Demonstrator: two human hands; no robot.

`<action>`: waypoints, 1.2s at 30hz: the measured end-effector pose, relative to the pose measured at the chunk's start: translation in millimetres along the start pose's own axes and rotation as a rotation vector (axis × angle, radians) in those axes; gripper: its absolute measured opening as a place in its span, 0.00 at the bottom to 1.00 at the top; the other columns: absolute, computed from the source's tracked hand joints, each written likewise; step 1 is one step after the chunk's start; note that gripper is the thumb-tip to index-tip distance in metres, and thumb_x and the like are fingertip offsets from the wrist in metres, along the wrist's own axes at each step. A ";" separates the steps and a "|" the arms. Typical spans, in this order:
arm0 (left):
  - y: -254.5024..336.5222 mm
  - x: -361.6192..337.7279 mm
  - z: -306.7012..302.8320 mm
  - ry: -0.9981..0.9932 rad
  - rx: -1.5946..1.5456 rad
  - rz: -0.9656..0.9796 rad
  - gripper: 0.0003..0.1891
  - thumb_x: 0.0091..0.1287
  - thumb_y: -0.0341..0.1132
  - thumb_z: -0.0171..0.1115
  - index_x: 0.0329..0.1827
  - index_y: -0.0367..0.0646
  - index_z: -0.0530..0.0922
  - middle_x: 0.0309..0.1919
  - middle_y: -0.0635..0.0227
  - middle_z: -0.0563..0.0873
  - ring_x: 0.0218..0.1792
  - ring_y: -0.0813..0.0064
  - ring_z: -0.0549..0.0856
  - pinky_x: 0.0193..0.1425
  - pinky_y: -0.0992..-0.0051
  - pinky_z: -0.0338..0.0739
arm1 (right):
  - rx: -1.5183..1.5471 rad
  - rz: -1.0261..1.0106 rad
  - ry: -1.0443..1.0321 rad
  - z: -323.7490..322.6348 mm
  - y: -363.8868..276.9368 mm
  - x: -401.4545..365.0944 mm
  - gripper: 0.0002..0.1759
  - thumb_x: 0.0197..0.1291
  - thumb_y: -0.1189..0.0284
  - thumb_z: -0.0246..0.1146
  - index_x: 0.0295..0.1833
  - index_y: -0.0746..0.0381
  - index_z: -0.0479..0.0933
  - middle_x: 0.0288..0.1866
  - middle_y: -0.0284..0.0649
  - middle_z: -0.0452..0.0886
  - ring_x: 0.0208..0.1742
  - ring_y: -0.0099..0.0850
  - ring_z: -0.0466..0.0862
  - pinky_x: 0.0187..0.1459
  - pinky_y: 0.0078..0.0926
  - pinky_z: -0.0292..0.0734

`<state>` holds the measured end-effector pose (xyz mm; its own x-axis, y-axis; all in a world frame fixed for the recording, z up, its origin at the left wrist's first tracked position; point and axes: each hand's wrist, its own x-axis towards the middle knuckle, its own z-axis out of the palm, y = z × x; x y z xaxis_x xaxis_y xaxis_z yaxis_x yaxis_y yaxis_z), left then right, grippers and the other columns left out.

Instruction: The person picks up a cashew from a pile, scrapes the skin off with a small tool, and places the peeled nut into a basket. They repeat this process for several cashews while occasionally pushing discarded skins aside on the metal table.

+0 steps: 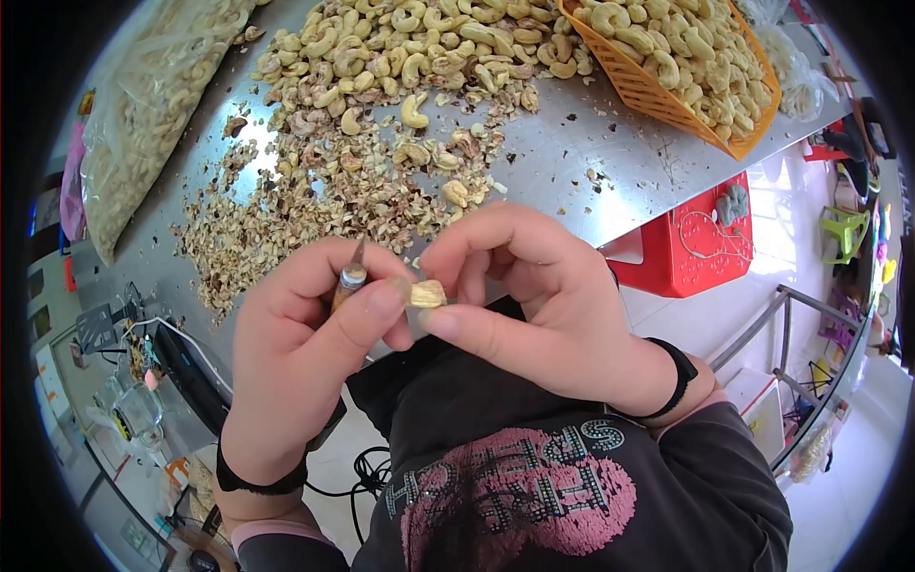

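Observation:
My left hand (pixel 310 348) is closed round a small knife (pixel 353 277), its short pointed blade upward by the index finger. Between the fingertips of both hands is a pale cashew nut (pixel 427 294), partly covered by them. My right hand (pixel 543 305) pinches its right end between thumb and fingers; the left thumb touches its other end. Just beyond the hands, shell and skin scraps (pixel 324 205) lie in a heap on the metal table (pixel 562 157). Behind them spreads a pile of cashew nuts (pixel 410 43).
An orange plastic basket (pixel 658 100) full of cashews stands at the back right. On the left lies a clear bag (pixel 143 124) of cashews. A red stool (pixel 691 248) with a cord on it stands beside the table, and a metal frame (pixel 786 324) is at the right.

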<state>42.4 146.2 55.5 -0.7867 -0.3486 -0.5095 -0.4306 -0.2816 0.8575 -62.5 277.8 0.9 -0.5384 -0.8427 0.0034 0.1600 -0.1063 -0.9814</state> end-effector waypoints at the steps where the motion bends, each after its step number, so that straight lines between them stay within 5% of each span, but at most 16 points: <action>1: 0.1 0.0 -2.1 -0.017 -0.023 -0.027 0.08 0.60 0.31 0.56 0.38 0.36 0.74 0.27 0.72 0.78 0.26 0.90 0.73 0.24 0.92 0.60 | 0.047 0.031 -0.012 -0.2 1.5 -0.1 0.10 0.46 0.76 0.63 0.36 0.62 0.72 0.30 0.32 0.73 0.28 0.19 0.72 0.33 0.17 0.68; 11: -9.7 1.6 0.2 -0.058 0.074 0.172 0.16 0.63 0.31 0.49 0.54 0.39 0.68 0.26 0.72 0.78 0.26 0.91 0.72 0.24 0.92 0.58 | 0.405 0.271 -0.048 -6.9 -0.8 3.3 0.08 0.55 0.74 0.59 0.39 0.65 0.69 0.32 0.31 0.74 0.32 0.14 0.72 0.35 0.11 0.69; 14: -12.6 -0.4 7.0 -0.020 0.274 0.264 0.20 0.64 0.34 0.46 0.59 0.38 0.64 0.25 0.72 0.77 0.19 0.92 0.64 0.22 0.91 0.57 | 0.537 0.309 -0.043 -6.6 -2.4 5.0 0.07 0.57 0.74 0.57 0.38 0.66 0.68 0.31 0.33 0.74 0.33 0.16 0.73 0.35 0.12 0.70; 16: -10.0 -1.2 8.9 -0.095 0.310 0.300 0.20 0.63 0.26 0.47 0.60 0.38 0.63 0.29 0.69 0.78 0.30 0.85 0.75 0.34 0.86 0.69 | 0.595 0.303 -0.090 -7.3 -3.1 6.0 0.07 0.57 0.74 0.57 0.38 0.66 0.68 0.30 0.33 0.75 0.33 0.17 0.74 0.36 0.13 0.70; 20: -9.4 -0.9 8.2 -0.097 0.368 0.300 0.20 0.62 0.24 0.47 0.59 0.38 0.64 0.31 0.68 0.78 0.31 0.82 0.77 0.39 0.82 0.71 | 0.647 0.322 -0.151 -8.6 -4.5 6.7 0.07 0.58 0.74 0.56 0.37 0.66 0.68 0.30 0.36 0.75 0.33 0.20 0.75 0.37 0.15 0.71; 28: -11.3 -2.0 -4.4 -0.142 0.241 0.195 0.18 0.65 0.30 0.45 0.59 0.39 0.65 0.27 0.71 0.79 0.24 0.91 0.71 0.23 0.91 0.62 | 0.647 0.268 -0.198 -7.6 0.3 5.8 0.06 0.58 0.74 0.55 0.37 0.66 0.68 0.30 0.36 0.75 0.33 0.20 0.75 0.38 0.15 0.70; 36: -8.0 -2.0 2.7 -0.111 0.170 0.112 0.19 0.65 0.33 0.47 0.58 0.40 0.66 0.26 0.72 0.79 0.23 0.91 0.71 0.23 0.90 0.63 | 0.509 0.230 -0.097 -5.4 -2.2 3.3 0.05 0.58 0.75 0.54 0.38 0.66 0.67 0.30 0.34 0.75 0.33 0.18 0.75 0.36 0.13 0.70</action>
<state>46.2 151.6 49.9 -0.8737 -0.2660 -0.4073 -0.3986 -0.0885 0.9128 -69.1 278.2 2.1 -0.3684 -0.9161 -0.1581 0.6558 -0.1355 -0.7427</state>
